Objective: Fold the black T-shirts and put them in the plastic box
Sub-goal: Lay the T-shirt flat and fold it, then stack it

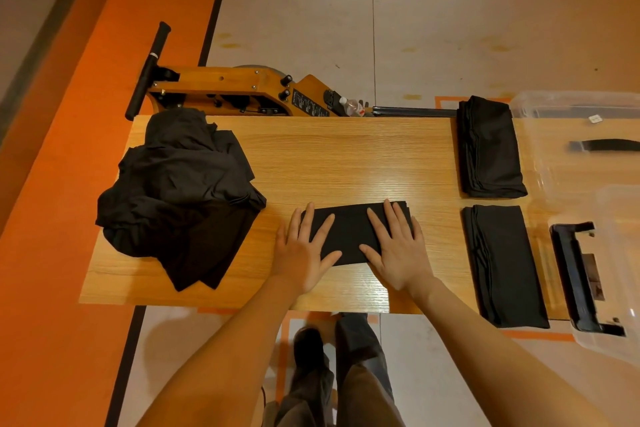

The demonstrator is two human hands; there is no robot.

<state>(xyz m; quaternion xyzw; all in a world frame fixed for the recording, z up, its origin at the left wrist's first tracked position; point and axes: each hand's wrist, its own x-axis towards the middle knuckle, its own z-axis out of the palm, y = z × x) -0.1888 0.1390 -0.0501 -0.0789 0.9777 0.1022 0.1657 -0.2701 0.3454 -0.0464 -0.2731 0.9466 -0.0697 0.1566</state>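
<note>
1. Pressing down with both palms, the person flattens a folded black T-shirt lying near the front edge of the tabletop.
2. The left hand lies flat on the shirt's left end with fingers straight and spread, grasping nothing; part of the palm rests on the wood.
3. The right hand lies flat on the right end in the same way, fingers straight, nothing pinched. Placing one hand at each end likely sets the creases and keeps the small rectangle from springing open.
4. A heap of unfolded black T-shirts sits at the left end of the tabletop, spilling slightly over its edge. It appears to be the supply side, within the left arm's reach. How many shirts the heap holds cannot be told.
5. Two folded stacks lie at the right end: a far stack and a near stack, apart from each other. The layers in each cannot be counted.
6. The clear plastic box stands just beyond these stacks at the right, so finished pieces seem staged beside it for loading. Whether any shirt is inside it is unclear.
7. One box lid with a black latch lies at the near right.
8. Counted: two hands, one shirt under them, one heap, two stacks, one box.
</note>
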